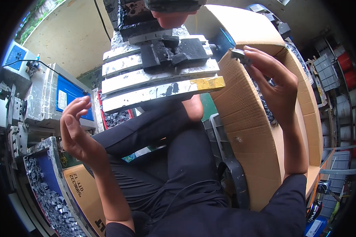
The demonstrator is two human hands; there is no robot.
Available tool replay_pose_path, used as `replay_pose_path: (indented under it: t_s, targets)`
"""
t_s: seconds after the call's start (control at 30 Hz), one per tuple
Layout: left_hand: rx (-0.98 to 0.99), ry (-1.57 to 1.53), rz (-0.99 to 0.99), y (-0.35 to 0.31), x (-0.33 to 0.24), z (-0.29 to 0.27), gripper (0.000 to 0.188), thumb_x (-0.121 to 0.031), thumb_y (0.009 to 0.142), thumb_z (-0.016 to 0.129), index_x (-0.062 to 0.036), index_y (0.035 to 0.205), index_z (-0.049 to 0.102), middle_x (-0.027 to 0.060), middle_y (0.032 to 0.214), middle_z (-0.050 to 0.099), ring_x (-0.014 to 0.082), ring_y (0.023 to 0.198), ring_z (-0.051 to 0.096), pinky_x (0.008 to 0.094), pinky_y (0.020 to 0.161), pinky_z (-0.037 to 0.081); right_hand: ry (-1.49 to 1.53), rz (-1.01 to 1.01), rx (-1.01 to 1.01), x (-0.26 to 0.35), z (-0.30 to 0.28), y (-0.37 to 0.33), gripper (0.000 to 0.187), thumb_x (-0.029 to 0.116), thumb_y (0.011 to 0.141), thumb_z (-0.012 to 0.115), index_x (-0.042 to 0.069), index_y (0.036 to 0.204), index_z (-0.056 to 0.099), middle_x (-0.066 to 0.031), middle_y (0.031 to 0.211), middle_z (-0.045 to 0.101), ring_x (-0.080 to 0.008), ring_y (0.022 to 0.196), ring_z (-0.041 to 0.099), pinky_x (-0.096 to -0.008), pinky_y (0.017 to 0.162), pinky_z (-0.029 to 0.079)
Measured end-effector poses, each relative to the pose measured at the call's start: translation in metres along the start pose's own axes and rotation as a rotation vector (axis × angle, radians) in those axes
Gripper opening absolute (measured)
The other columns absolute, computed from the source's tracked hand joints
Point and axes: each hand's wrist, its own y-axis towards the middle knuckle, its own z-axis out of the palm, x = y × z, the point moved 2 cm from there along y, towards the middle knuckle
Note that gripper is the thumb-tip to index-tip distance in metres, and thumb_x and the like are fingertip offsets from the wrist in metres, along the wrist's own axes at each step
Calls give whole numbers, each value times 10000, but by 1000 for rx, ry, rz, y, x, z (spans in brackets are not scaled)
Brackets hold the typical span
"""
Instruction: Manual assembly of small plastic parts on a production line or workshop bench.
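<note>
Small dark part point(240, 57): at the fingertips of the right hand point(278, 85), pinched between thumb and fingers, at the upper right. It sits by the upper edge of an open cardboard carton point(243, 138), to the right of the slotted machine table. Whether part and carton edge touch cannot be told from this view.

Right hand: closed on the part, wrist bent, forearm rising in front of the carton. Dark pieces point(269, 112) are partly visible inside the carton, behind the hand.

Left hand point(81, 136): raised at the left, well apart from the right hand and from the part; fingers loosely curved, thumb away from the fingertips. The machine table stands between the two hands.

Slotted machine table point(146, 93): pale, smeared with dark marks, yellow tape point(208, 83) at its front right corner. A black block fixture point(152, 56) with an irregular middle rests on it. Above hangs a reddish pad point(174, 19) under a dark machine head.

Further out, left side: red-edged tray point(101, 112) of dark pieces beyond the left hand; blue-and-grey cabinet point(77, 96) behind it; lower down, a bin point(56, 170) filled with small dark parts, with a closed cardboard box point(81, 185) beside it.
</note>
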Motion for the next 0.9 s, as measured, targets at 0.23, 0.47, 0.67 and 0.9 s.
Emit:
replay_pose_path:
  t_s: [0.23,0.47,0.67,0.9]
  targets:
    - [409,-182,-27,56,-61,93,265,-176,1133,651,-3,1261,805,75,1128,826,142,982,736,297,890,555,-166,-529,7,57,56,45,347,-63,958,783,15,1295,814,-176,1295,801,-315,1183,797,-406,1001,664]
    - [568,23,-81,56,-58,108,291,-150,1116,605,7,1305,761,224,1123,788,349,1017,760,409,961,565,-297,-547,49,76,76,51,436,-142,881,690,-25,1289,786,-175,1212,766,-338,1080,793,-419,963,658]
    - [560,56,-37,53,-55,107,315,-175,1126,567,8,1298,758,253,1165,776,441,1089,744,455,1002,556,-195,-549,56,71,79,54,439,-152,862,711,-22,1273,799,-166,1186,777,-335,1058,795,-406,940,655]
    - [587,112,-27,53,-56,106,342,-195,1164,555,-5,1367,754,141,1157,789,170,1090,704,333,1040,535,-120,-581,26,65,79,61,312,-99,901,783,-18,1199,824,-158,1092,812,-314,978,812,-367,872,663]
